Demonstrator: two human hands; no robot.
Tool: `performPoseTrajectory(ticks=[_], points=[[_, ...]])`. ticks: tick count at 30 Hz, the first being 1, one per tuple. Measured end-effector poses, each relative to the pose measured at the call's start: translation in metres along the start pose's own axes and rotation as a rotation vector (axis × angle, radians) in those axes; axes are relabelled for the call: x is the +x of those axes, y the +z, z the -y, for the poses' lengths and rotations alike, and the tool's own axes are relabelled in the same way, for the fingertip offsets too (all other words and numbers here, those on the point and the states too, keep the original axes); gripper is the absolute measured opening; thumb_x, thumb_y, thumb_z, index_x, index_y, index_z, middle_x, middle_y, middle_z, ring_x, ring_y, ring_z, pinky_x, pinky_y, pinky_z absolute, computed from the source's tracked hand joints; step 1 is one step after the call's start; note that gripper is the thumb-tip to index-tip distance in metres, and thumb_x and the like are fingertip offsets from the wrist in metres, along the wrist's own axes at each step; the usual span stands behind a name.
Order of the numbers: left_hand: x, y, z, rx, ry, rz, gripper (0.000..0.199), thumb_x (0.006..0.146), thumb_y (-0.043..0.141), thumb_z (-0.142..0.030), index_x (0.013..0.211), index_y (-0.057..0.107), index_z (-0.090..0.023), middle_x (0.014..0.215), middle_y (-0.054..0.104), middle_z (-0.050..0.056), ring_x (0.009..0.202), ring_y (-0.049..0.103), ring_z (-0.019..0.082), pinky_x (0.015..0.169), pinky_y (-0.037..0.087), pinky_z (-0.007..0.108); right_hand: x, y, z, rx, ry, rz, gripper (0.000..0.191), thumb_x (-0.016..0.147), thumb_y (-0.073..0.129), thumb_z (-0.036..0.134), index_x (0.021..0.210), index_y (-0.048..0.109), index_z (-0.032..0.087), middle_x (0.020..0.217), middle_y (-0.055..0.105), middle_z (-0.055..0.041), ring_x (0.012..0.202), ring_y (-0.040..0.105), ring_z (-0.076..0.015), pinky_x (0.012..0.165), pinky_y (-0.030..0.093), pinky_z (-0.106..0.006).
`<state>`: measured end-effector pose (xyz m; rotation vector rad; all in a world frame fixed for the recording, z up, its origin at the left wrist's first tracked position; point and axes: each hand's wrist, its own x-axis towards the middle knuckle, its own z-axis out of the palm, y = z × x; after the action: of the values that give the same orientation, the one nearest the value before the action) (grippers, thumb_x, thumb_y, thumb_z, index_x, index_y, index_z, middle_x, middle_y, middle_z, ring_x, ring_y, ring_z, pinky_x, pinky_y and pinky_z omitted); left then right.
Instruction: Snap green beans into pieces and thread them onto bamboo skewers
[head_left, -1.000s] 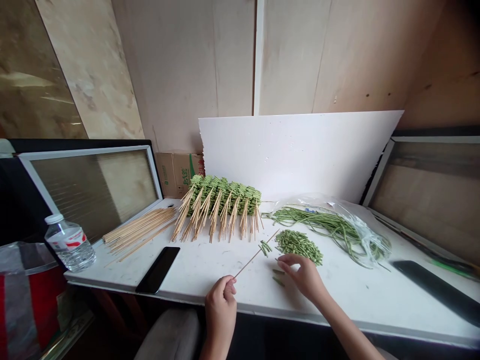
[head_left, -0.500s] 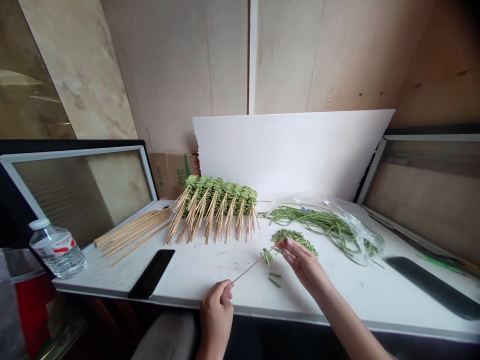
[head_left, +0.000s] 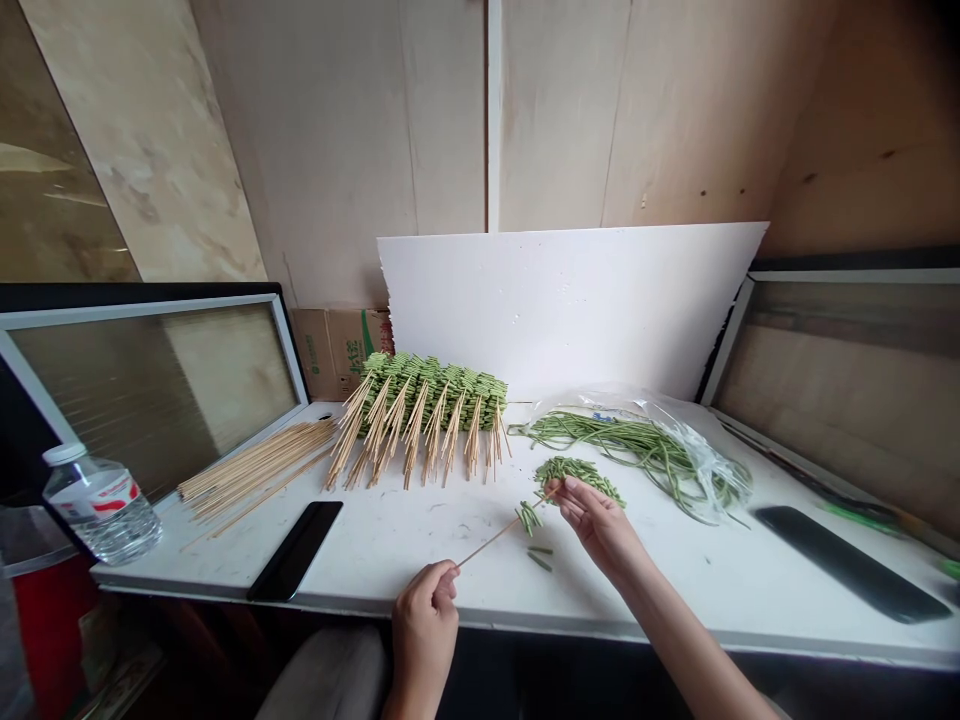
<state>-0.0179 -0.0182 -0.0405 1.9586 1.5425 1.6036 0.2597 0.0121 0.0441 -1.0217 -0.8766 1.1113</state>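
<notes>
Head view only, so: had a thin skewer (head_left: 487,543) slanting over the white surface (head_left: 360,550), near end pinched in the left hand (head_left: 429,610), long axis running forward and off to the right. Had the right hand (head_left: 604,530) pinched together up at the far end, but couldn't tell if on bare wood or another green bit. Saw the little cluster of threaded green pieces (head_left: 529,518) sitting crosswise, way nearer the right hand than the left. Also spotted the loose pile (head_left: 559,467) just beyond the right fingers, plus two stray pieces (head_left: 540,560) on the near side of the cluster.
</notes>
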Motion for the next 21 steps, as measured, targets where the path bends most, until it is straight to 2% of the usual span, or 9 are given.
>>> performPoseTrajectory(ticks=[9,21], points=[[-0.001,0.001,0.002,-0.009,-0.019,0.013,0.033,0.092,0.044,-0.016,0.083,0.076,-0.02,0.067,0.072,0.003,0.063,0.071,0.019,0.064,0.056,0.027,-0.005,0.005,0.0,0.006,-0.023,-0.026,0.036,0.076,0.081,0.057,0.092,0.081,0.024,0.104,0.081,-0.0111,0.114,0.071,-0.034,0.092,0.059,-0.043],[0.0,0.001,-0.001,-0.018,-0.006,-0.005,0.035,0.09,0.042,-0.012,0.083,0.076,-0.019,0.066,0.072,0.005,0.063,0.071,0.019,0.064,0.057,0.028,-0.014,0.017,-0.015,0.137,0.001,-0.023,0.036,0.078,0.084,0.052,0.098,0.08,0.021,0.11,0.08,-0.0126,0.121,0.069,-0.0323,0.105,0.056,-0.046]])
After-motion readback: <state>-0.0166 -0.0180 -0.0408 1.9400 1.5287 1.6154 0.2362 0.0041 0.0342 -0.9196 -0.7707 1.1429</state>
